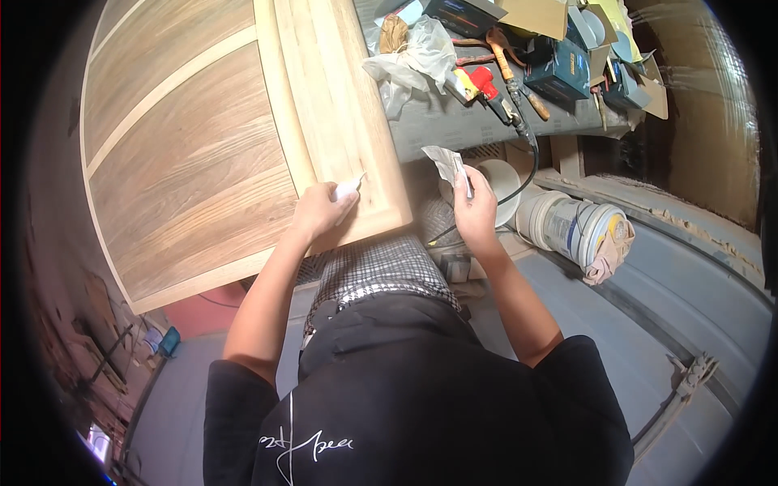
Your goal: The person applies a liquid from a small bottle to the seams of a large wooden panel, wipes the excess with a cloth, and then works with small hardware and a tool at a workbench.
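Biggest thing on my feed: the wood panel (190,142), left and centre, upper end cut off by the lens rim. Next, the wearer's black shirt (438,397), running off the lower edge. Grey bench (454,120) behind, its top cut off and mostly buried in clutter. Bucket (551,223) lies tipped on its side at right, a crumpled cloth (609,253) hiding part of its end. Dark boxes (559,69) crowd the bench, flaps up, contents hard for me to make out. A clear plastic bag (421,53) sits near them, covering whatever's under it. Red-headed tool (485,83) beside a hammer (504,58); what the tool is, I can't tell.

Right hand (476,206): fingers pinching a grey folded sheet (444,164), well clear of the panel (there's a pale strip against it, maybe the same piece). Left hand (320,212): fingers curled round a small white bottle (347,190), mostly hidden in the grip, nozzle over the panel's pale border near its corner; I can't tell if the tip touches.

Writing: white script on the shirt, lower left; print on a box, too small for me; bucket label in yellow and blue, blurred.
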Action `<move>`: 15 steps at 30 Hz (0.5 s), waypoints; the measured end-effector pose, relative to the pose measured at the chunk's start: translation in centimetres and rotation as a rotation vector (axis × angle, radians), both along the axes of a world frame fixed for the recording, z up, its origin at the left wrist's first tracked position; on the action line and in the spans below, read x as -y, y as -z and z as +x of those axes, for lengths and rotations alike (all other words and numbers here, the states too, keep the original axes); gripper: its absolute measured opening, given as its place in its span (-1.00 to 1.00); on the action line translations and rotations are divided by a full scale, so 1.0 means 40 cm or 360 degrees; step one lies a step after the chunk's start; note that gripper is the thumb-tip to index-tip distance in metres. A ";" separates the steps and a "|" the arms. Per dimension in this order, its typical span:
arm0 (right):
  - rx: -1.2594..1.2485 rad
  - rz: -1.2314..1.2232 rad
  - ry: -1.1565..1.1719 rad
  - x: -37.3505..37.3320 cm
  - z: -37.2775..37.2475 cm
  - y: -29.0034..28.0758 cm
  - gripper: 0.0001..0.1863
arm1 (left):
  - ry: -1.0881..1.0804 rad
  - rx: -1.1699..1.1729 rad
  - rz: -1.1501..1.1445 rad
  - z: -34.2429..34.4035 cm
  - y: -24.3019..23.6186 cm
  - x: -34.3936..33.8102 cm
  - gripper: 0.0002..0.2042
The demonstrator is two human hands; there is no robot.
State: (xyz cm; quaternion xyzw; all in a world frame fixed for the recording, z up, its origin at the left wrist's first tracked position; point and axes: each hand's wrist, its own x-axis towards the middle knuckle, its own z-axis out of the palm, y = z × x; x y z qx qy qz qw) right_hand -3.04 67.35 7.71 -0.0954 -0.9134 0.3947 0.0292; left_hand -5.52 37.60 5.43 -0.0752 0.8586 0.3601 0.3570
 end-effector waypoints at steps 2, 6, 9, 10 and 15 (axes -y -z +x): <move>0.0007 0.0030 -0.0004 -0.005 0.005 0.004 -0.76 | -0.0051 -0.0063 0.0030 0.005 0.010 -0.001 -0.45; 0.0017 -0.0012 -0.0004 -0.010 0.011 -0.003 -0.76 | -0.0139 -0.0153 0.0067 0.008 0.034 0.004 -0.45; 0.0053 -0.0035 0.0010 -0.017 0.015 -0.002 -0.76 | -0.0140 -0.0036 0.0047 0.001 0.040 0.005 -0.44; 0.0050 -0.0032 0.0007 -0.020 0.017 0.000 -0.76 | -0.0138 -0.0035 0.0048 -0.001 0.036 0.006 -0.44; 0.0047 -0.0075 -0.0010 -0.027 0.025 0.003 -0.76 | -0.0004 0.0023 0.0099 -0.005 0.013 0.010 -0.48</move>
